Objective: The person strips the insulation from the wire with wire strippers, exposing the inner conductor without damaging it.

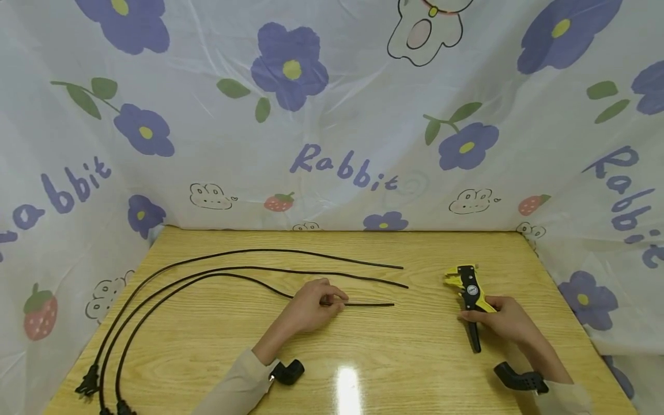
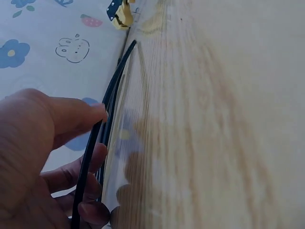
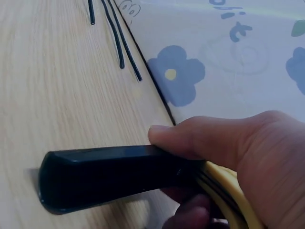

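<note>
My left hand (image 1: pixel 313 308) holds the nearest of three black power cords (image 1: pixel 370 304), a short way back from its cut end. In the left wrist view this cord (image 2: pixel 85 174) passes between the thumb and the curled fingers (image 2: pixel 94 213), its free end pointing away. On the right, my right hand (image 1: pixel 510 320) grips a yellow and black wire stripper (image 1: pixel 471 289) by its handles, jaws toward the back left. The right wrist view shows the thumb over the black handle (image 3: pixel 105 176), with the other fingers partly hidden beneath.
Two more black cords, a middle one (image 1: pixel 337 273) and a far one (image 1: pixel 264 249), curve across the wooden table (image 1: pixel 394 357). Their plugs (image 1: pixel 89 380) lie at the front left. A printed curtain (image 1: pixel 342 115) closes off the back and sides.
</note>
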`<action>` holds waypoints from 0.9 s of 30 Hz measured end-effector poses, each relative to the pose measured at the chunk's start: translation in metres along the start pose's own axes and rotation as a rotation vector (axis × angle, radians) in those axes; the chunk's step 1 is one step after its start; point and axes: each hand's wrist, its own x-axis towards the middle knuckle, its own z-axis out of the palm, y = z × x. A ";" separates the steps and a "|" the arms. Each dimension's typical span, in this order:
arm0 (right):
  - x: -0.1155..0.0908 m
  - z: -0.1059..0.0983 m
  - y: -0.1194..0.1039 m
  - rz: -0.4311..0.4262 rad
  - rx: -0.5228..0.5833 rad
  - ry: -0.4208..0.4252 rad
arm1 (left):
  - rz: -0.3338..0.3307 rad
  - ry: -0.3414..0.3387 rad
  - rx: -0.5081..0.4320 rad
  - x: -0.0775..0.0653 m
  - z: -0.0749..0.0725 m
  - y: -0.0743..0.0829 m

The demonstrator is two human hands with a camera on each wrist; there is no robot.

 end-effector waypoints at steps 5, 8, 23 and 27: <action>-0.001 0.003 -0.002 0.000 0.037 -0.033 | -0.014 -0.003 0.014 0.000 0.000 0.000; -0.002 0.005 -0.005 0.012 0.059 -0.052 | -0.016 -0.005 0.014 0.000 -0.001 0.001; -0.001 0.010 -0.009 -0.166 0.575 -0.351 | 0.016 0.035 -0.003 0.000 -0.004 0.003; 0.000 0.011 -0.008 -0.225 0.594 -0.397 | 0.057 0.031 -0.020 0.000 -0.005 0.004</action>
